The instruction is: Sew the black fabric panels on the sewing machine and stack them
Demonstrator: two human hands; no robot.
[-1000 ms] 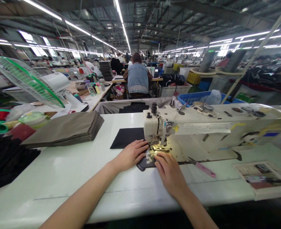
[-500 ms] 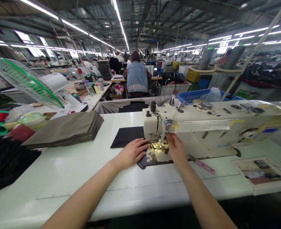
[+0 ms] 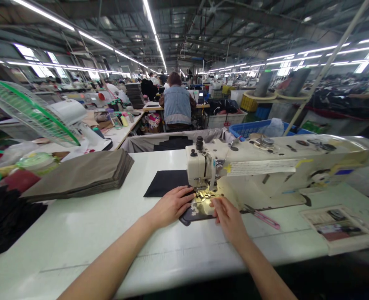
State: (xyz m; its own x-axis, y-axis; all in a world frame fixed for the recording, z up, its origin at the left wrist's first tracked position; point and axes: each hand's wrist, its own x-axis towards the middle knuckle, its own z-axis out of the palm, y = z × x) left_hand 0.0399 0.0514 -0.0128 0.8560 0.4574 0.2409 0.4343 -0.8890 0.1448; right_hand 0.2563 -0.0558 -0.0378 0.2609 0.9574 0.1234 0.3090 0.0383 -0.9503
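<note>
White table (image 3: 78, 233): dark fabric piece (image 3: 192, 213) under flat, spread left hand (image 3: 171, 205), right hand (image 3: 229, 218).

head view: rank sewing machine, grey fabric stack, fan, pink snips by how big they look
1. sewing machine
2. grey fabric stack and fan look alike in size, so they are left unranked
3. pink snips

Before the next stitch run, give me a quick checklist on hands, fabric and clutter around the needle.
1. Left hand flat on the small dark fabric piece: ok.
2. Right hand steadying its near edge: ok.
3. Fabric under the cream sewing machine presser foot: ok.
4. Fingers clear of the needle: cannot tell.
5. Pink-handled snips lying apart from the fabric: ok.
6. Grey folded fabric stack away from the hands: ok.
</note>
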